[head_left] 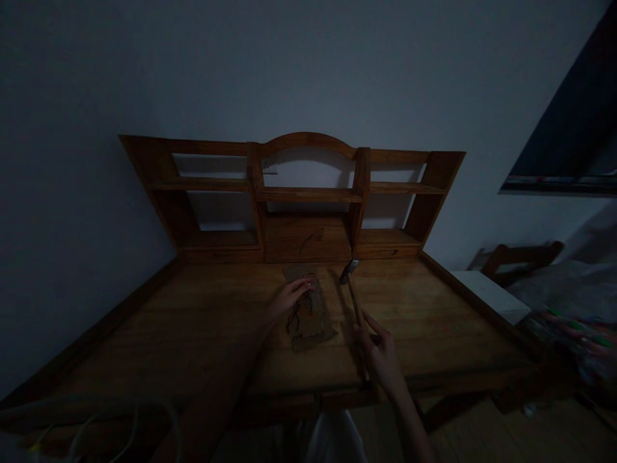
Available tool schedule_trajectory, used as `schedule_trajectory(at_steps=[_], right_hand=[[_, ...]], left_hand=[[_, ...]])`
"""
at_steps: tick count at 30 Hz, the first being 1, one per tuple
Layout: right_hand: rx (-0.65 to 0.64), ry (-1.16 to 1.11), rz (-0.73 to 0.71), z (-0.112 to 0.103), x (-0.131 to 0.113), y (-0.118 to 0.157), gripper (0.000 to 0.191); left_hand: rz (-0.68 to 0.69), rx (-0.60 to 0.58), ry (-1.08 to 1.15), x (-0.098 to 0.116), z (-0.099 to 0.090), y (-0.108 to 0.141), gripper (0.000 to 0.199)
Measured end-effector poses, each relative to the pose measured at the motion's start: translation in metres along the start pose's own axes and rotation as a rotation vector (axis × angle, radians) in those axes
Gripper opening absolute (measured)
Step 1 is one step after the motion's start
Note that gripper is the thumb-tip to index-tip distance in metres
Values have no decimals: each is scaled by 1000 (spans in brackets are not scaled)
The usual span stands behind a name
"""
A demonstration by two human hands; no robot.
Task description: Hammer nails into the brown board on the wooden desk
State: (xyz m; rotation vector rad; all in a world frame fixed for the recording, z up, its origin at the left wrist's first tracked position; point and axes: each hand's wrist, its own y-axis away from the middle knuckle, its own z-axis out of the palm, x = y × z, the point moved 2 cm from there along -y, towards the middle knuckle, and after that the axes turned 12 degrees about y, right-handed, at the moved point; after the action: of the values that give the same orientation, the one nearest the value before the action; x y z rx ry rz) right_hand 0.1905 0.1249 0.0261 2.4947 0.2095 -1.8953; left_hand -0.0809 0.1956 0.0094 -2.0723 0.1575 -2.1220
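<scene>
The left hand (292, 296) is over a ragged brown sheet (313, 326) on the counter (443, 315); I cannot tell whether its fingers pinch anything. Further right, a hammer (355, 299), head pointing away, has its handle gripped by the right hand (380, 355).

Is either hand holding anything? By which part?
Right hand: the hammer, by its handle. Left hand: at the brown sheet; too dark to tell whether it holds anything.

Sheet (315, 326) on desk (434, 308), before shelf unit (308, 195), left of hammer (355, 301).
</scene>
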Motion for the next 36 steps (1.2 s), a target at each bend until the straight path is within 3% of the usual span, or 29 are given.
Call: schedule_trajectory(at_steps=[10,23,36], right_hand=[[-25,-7,10,2,3,1,71],[-35,3,7,6,14,0,68],[-36,11,0,7,10,2,68]], left_hand=[[101,28,140,13,-1,5,40],[144,190,-38,2,-16,10,26],[220,141,-162,12,-13,17,20]])
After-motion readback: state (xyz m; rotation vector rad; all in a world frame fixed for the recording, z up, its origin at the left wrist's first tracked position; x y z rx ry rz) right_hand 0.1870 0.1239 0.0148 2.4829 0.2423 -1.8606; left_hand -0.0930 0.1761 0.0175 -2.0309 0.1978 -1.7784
